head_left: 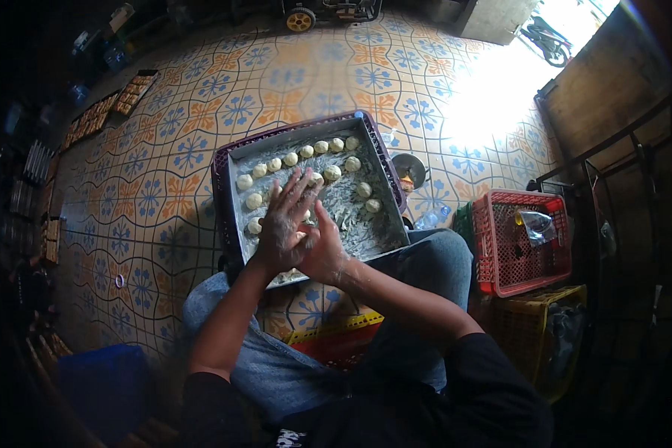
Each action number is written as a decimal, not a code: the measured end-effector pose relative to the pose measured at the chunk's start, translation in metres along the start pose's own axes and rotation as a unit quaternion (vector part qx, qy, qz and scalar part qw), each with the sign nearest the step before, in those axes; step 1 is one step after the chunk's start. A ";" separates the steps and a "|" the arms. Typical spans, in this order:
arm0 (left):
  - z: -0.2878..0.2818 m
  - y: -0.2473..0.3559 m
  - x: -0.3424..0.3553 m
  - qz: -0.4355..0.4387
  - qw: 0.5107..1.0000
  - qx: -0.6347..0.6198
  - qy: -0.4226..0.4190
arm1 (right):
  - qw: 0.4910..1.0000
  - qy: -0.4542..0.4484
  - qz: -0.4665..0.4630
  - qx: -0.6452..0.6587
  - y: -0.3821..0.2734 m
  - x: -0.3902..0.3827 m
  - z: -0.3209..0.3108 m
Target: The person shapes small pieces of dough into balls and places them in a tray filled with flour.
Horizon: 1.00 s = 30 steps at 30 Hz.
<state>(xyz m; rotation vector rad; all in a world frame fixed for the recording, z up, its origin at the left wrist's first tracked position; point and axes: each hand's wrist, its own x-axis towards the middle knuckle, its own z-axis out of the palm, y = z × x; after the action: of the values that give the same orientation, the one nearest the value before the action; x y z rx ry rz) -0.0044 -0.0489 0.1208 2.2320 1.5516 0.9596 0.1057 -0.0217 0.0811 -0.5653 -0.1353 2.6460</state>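
Over a square metal tray dusted with flour, my two hands meet palm to palm. My left hand has its fingers stretched out toward the far side, floury on the back. My right hand lies against it from the right, thumb extended and other fingers mostly hidden. A pale patch shows between the palms; whether it is dough or skin I cannot make out. Small round dough balls line the far and left sides of the tray, with several more at the right, such as one dough ball. Others are partly covered by my hands.
The tray rests on a purple plastic crate between my knees. Right of it are a metal bowl, a clear bottle and a red crate holding a plastic bag. A yellow crate stands nearer. Filled trays lie far left.
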 end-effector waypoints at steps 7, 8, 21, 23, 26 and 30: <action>0.020 0.018 -0.010 0.066 0.998 -0.020 0.012 | 0.943 -0.238 -0.188 -0.140 -0.035 0.007 -0.015; 0.019 0.007 -0.012 0.041 0.988 -0.073 0.132 | 0.879 -0.208 -0.306 -0.301 -0.023 -0.005 0.003; 0.042 -0.024 0.028 -0.165 0.618 -0.764 0.080 | 0.435 0.006 -0.408 -0.803 -0.051 0.057 -0.020; 0.039 -0.046 0.018 -0.187 0.602 -0.775 0.043 | 0.417 -0.074 -0.390 -0.817 -0.041 0.059 -0.023; 0.050 -0.043 0.017 -0.213 0.559 -0.793 0.116 | 0.436 -0.215 -0.381 -0.786 -0.069 0.056 0.002; 0.040 -0.032 0.032 -0.262 0.378 -0.880 0.121 | 0.504 -0.001 -0.362 -0.784 -0.083 0.059 0.006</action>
<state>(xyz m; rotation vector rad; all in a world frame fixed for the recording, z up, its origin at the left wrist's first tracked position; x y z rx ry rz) 0.0046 -0.0008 0.0847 -0.0068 0.2811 1.4297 0.0867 0.0783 0.0799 -0.6715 -2.2552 0.9735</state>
